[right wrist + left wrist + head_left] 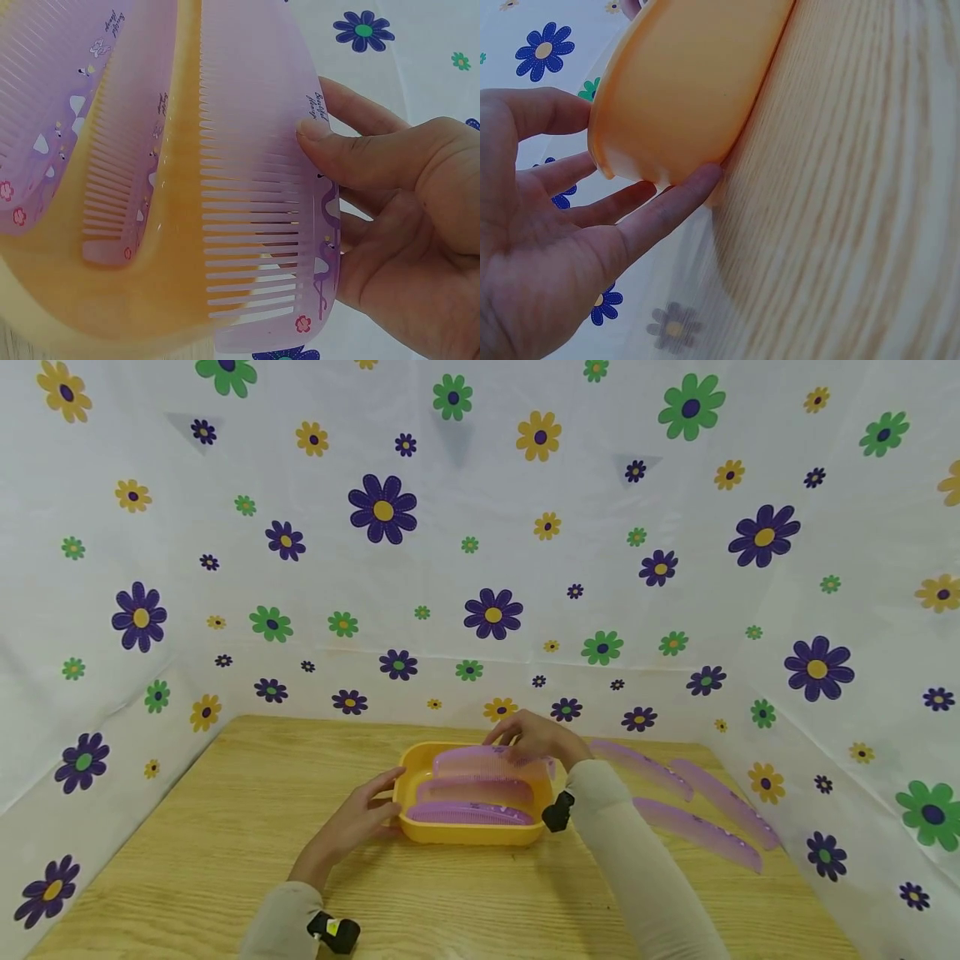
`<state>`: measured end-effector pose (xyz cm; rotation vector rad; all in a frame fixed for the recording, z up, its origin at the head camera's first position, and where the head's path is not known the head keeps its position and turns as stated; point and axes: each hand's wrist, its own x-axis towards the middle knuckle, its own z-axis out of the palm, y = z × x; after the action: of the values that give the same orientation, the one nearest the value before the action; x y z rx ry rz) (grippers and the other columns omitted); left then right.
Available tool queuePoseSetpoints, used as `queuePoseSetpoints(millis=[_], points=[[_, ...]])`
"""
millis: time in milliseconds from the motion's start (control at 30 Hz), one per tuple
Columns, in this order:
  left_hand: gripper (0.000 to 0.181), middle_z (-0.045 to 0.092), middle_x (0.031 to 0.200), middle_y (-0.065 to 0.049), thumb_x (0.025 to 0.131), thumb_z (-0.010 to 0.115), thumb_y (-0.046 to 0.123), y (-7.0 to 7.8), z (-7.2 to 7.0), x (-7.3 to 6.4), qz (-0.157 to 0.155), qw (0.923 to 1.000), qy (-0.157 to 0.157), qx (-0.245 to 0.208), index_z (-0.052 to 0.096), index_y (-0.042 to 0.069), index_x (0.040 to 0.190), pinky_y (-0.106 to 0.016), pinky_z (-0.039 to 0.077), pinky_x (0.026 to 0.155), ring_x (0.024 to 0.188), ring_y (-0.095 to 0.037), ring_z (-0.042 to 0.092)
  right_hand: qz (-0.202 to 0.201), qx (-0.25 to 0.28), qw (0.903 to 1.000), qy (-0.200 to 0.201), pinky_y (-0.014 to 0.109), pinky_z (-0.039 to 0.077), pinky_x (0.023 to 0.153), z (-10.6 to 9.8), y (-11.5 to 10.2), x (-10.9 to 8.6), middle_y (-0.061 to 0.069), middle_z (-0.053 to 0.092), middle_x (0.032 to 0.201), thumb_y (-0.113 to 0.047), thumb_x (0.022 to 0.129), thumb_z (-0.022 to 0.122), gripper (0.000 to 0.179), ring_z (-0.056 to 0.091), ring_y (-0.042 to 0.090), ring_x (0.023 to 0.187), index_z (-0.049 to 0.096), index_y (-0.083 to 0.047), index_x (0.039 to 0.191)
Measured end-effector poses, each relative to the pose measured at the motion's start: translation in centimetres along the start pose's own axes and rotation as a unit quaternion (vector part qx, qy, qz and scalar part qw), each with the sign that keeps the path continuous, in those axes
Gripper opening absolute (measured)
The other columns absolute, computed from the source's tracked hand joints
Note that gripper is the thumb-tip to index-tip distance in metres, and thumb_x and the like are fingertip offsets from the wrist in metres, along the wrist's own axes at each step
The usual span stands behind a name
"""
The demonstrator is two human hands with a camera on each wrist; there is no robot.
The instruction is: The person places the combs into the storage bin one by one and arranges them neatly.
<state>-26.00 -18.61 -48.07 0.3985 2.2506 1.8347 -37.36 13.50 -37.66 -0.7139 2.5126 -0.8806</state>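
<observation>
My right hand [528,737] pinches a translucent purple comb [262,127] by its spine, thumb on the near face and fingers behind. This comb hangs over the back part of a yellow plastic tub [472,836], its teeth pointing towards the inside. Two more purple combs lie in the tub: a middle comb [476,790] and a front comb [468,813], side by side. At the tub's left end, my left hand [360,817] rests its spread, fairly straight fingers [671,202] against the outer wall and rim.
Right of the tub, three similar purple combs lie on the wooden table [225,827]: a back comb [645,766], a right comb [731,803] and a front comb [701,835]. White flower-print sheeting [465,568] encloses the back and sides.
</observation>
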Motion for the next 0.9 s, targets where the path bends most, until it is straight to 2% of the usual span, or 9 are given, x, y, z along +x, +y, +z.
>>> queuePoseSetpoints(millis=[333, 767, 900], points=[[0.064, 0.030, 0.162, -0.030, 0.105, 0.051, 0.007, 0.0, 0.0, 0.0, 0.001, 1.0000, 0.001, 0.003, 0.025, 0.005, 0.163, -0.049, 0.061, 0.097, 0.140, -0.051, 0.048, 0.019, 0.002, 0.9998, -0.003, 0.039, 0.062, 0.097, 0.7, -0.4, 0.5, 0.010, 0.073, 0.118, 0.003, 0.091, 0.069, 0.036, 0.066, 0.024, 0.102, 0.076, -0.015, 0.122], [0.064, 0.028, 0.162, -0.032, 0.105, 0.049, 0.007, 0.0, 0.0, 0.0, 0.002, 1.0000, -0.004, -0.003, 0.023, 0.003, 0.163, -0.049, 0.061, 0.097, 0.140, -0.053, 0.047, -0.001, -0.005, 1.0000, -0.009, 0.037, 0.063, 0.095, 1.2, -0.7, 1.1, 0.011, 0.073, 0.117, 0.005, 0.091, 0.068, 0.037, 0.065, 0.024, 0.102, 0.076, -0.013, 0.122], [0.064, 0.029, 0.162, -0.031, 0.104, 0.050, 0.006, 0.0, 0.1, 0.0, 0.001, 1.0000, 0.000, -0.001, 0.024, 0.004, 0.163, -0.049, 0.061, 0.097, 0.140, -0.053, 0.047, 0.007, 0.000, 1.0000, -0.005, 0.039, 0.062, 0.097, 1.5, -0.7, 1.3, 0.011, 0.072, 0.117, 0.006, 0.091, 0.067, 0.037, 0.064, 0.025, 0.104, 0.077, -0.014, 0.121]])
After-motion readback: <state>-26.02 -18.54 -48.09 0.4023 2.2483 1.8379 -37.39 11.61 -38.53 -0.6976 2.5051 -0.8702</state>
